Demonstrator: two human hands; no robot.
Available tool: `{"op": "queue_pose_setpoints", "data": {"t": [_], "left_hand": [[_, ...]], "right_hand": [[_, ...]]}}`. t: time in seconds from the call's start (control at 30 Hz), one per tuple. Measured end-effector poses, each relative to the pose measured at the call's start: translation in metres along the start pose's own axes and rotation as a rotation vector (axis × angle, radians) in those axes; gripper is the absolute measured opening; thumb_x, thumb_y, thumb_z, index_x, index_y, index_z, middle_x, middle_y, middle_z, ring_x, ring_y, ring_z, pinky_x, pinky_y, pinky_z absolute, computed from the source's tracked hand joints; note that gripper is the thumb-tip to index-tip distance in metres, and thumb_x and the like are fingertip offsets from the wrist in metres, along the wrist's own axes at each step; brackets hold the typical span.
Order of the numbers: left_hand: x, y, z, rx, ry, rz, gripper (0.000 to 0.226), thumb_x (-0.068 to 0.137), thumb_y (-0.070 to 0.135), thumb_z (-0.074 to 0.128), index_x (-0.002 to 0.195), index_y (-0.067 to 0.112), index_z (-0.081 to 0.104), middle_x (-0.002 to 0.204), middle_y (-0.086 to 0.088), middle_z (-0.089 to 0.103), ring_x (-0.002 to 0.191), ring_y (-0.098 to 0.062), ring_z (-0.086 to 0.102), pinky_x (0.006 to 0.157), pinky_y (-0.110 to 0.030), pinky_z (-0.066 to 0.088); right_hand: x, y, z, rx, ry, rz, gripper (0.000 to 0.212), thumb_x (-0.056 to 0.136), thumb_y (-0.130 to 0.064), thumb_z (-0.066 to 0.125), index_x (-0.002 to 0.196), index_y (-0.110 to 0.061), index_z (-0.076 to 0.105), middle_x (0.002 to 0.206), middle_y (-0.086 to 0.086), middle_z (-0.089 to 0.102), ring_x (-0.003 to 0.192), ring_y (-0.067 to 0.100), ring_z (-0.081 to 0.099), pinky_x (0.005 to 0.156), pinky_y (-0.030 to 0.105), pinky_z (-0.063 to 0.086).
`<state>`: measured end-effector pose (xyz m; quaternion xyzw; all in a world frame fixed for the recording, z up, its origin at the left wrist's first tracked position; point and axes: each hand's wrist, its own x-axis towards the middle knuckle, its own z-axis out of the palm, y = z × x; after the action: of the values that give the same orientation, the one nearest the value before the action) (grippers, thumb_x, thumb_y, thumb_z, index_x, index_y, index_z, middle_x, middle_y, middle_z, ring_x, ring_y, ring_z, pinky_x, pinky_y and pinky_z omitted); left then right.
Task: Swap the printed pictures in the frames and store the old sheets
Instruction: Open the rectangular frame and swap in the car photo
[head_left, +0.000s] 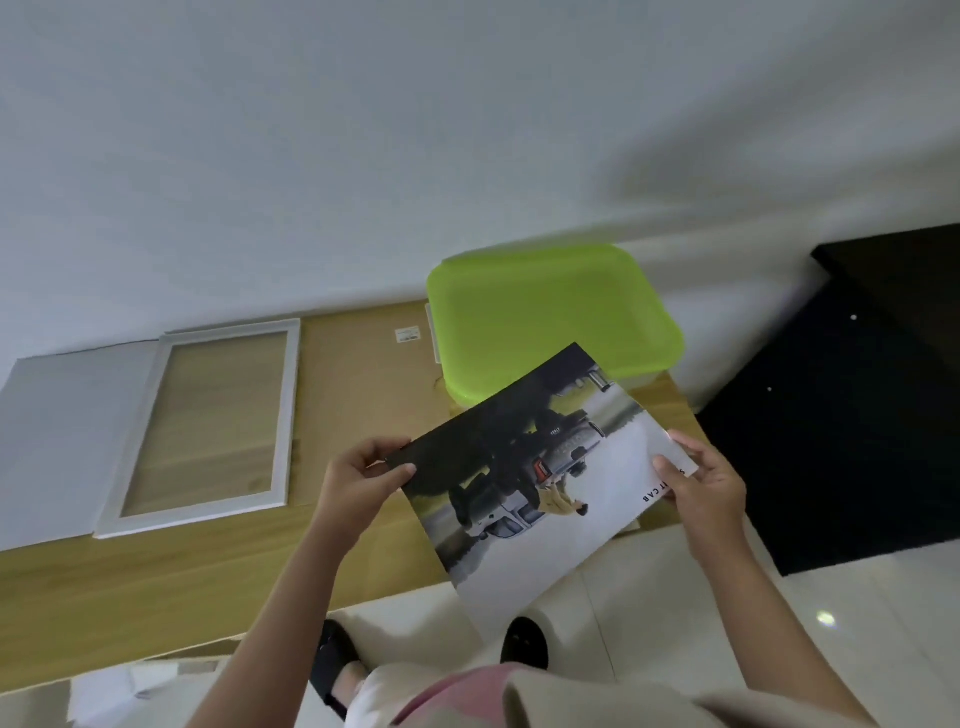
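Printed picture (540, 478) pinched at both ends, left hand (358, 478) and right hand (706, 483), long axis running lower-left to upper-right, white frame (291, 410) off left.

Brightness: soft, even indoor light, rather dim toward the wall (467, 130).
Glare: one small bright spot on the glossy floor (826, 618); a pale sheen on the printed picture (540, 478).
Shadows: broad and faint on the wall, upper right.
Blur: whole view slightly smeared, fine detail soft.
Distortion: wide-angle bending, table (156, 587) edge slanted and curved.
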<state>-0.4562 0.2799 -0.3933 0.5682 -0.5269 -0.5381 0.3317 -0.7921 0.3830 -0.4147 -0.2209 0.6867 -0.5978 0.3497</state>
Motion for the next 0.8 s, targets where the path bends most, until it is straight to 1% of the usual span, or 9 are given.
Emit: {"op": "queue_pose_setpoints", "data": {"t": [0.13,0.2,0.27,0.33,0.43,0.5,0.63,0.73,0.8], "left_hand": [[0.014,-0.004,0.043,0.023,-0.029,-0.017,0.027,0.08,-0.002,0.067,0.102,0.014,0.065,0.091,-0.003,0.066,0.075,-0.01,0.066,0.06,-0.014,0.052],[0.021,-0.011,0.058,0.063,0.021,-0.024,0.027,0.08,0.0,0.067,0.101,0.017,0.065,0.089,-0.003,0.065,0.081,-0.018,0.066,0.069,-0.023,0.056],[0.027,-0.017,0.068,0.116,0.069,-0.037,0.026,0.08,0.003,0.067,0.1,0.02,0.064,0.088,-0.004,0.065,0.083,-0.021,0.066,0.076,-0.034,0.057],[0.032,-0.02,0.076,0.139,0.077,-0.052,0.029,0.08,0.005,0.067,0.103,0.021,0.061,0.091,-0.005,0.066,0.085,-0.022,0.066,0.08,-0.038,0.056],[0.037,-0.022,0.085,0.17,0.003,-0.066,0.038,0.081,0.006,0.068,0.116,0.015,0.056,0.102,-0.005,0.063,0.091,-0.019,0.062,0.085,-0.033,0.052],[0.038,-0.024,0.09,0.285,-0.077,-0.063,0.047,0.08,0.01,0.069,0.124,0.014,0.052,0.111,-0.004,0.061,0.101,-0.018,0.059,0.088,-0.028,0.047],[0.027,-0.031,0.096,0.607,-0.222,0.054,0.06,0.077,0.02,0.072,0.131,0.011,0.047,0.132,-0.005,0.043,0.119,-0.02,0.046,0.102,-0.029,0.04],[0.021,-0.036,0.096,0.719,-0.318,0.106,0.076,0.072,0.029,0.076,0.136,0.008,0.041,0.145,-0.006,0.025,0.131,-0.023,0.032,0.108,-0.029,0.031],[0.02,-0.04,0.097,0.77,-0.364,0.091,0.092,0.066,0.037,0.079,0.141,0.007,0.035,0.153,-0.005,0.011,0.14,-0.025,0.02,0.112,-0.031,0.024]], "right_hand": [[-0.01,0.018,-0.035,0.022,0.125,0.066,0.032,0.083,-0.001,0.067,0.11,-0.017,0.062,0.107,0.004,0.066,0.087,0.019,0.067,0.059,0.022,0.058],[-0.014,0.028,-0.045,0.015,0.172,0.091,0.031,0.084,-0.002,0.066,0.11,-0.018,0.06,0.106,0.004,0.065,0.085,0.018,0.066,0.058,0.023,0.058],[-0.016,0.037,-0.051,-0.003,0.211,0.107,0.031,0.085,-0.004,0.066,0.11,-0.019,0.059,0.106,0.006,0.064,0.084,0.018,0.065,0.061,0.027,0.057],[-0.016,0.046,-0.053,-0.018,0.26,0.135,0.032,0.084,-0.005,0.067,0.111,-0.019,0.058,0.109,0.009,0.063,0.085,0.021,0.065,0.065,0.033,0.056],[-0.014,0.054,-0.052,-0.03,0.315,0.164,0.034,0.084,-0.006,0.068,0.113,-0.019,0.058,0.109,0.008,0.061,0.085,0.022,0.064,0.067,0.035,0.055],[-0.011,0.057,-0.05,-0.053,0.327,0.162,0.033,0.084,-0.007,0.068,0.113,-0.019,0.058,0.107,0.008,0.061,0.084,0.022,0.065,0.065,0.035,0.055],[-0.001,0.059,-0.047,-0.136,0.307,0.146,0.031,0.083,-0.01,0.069,0.109,-0.021,0.057,0.104,0.007,0.063,0.085,0.022,0.065,0.065,0.036,0.056],[0.01,0.059,-0.048,-0.255,0.278,0.117,0.029,0.082,-0.013,0.071,0.106,-0.022,0.059,0.106,0.005,0.064,0.088,0.023,0.065,0.073,0.041,0.058],[0.015,0.057,-0.048,-0.336,0.256,0.078,0.029,0.082,-0.014,0.071,0.109,-0.016,0.061,0.104,0.003,0.064,0.089,0.021,0.064,0.071,0.036,0.057]]}}
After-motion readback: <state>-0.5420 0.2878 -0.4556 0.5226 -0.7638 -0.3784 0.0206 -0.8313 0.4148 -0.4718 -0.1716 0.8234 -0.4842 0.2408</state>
